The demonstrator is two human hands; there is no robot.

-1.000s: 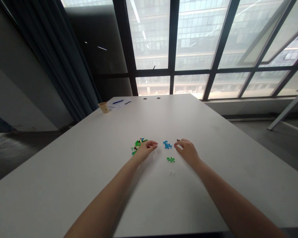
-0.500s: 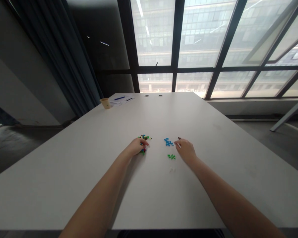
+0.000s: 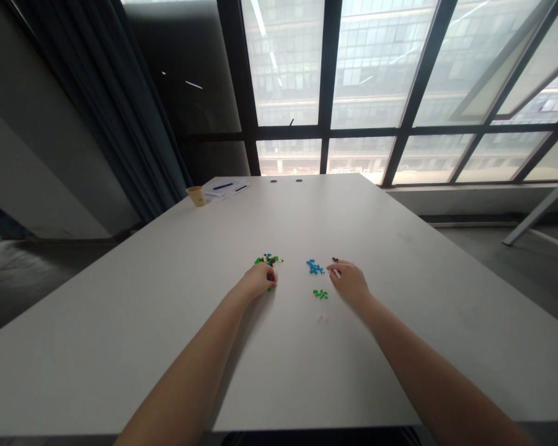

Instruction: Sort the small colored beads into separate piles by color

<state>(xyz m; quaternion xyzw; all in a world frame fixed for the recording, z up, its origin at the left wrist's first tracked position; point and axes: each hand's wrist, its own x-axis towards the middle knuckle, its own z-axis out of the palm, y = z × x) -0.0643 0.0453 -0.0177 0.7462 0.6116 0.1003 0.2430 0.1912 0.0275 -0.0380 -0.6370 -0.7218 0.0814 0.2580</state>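
My left hand point(image 3: 259, 280) curls over the near side of a mixed heap of small coloured building bricks point(image 3: 270, 258). Its thumb and fingers are closed together, and what they hold is too small and hidden to tell. My right hand point(image 3: 350, 280) rests on the table just right of a cluster of blue bricks point(image 3: 313, 267), fingers bent, with a small gap between thumb and forefinger. Just beyond its knuckles lie dark brown bricks point(image 3: 335, 259). Green bricks point(image 3: 320, 294) form a group nearer to me, and a few pale pieces point(image 3: 322, 318) lie nearer still.
The white table point(image 3: 288, 378) reaches away toward the window. At its far left stand a paper cup point(image 3: 196, 197) and sheets of paper point(image 3: 221, 190) with a blue pen point(image 3: 222, 186) on them. Two dark round discs point(image 3: 299, 180) sit near the far edge.
My left hand's fingers have curled in and closed at the near side of the mixed heap, uncovering more of its far part. My right hand has stayed nearly still.
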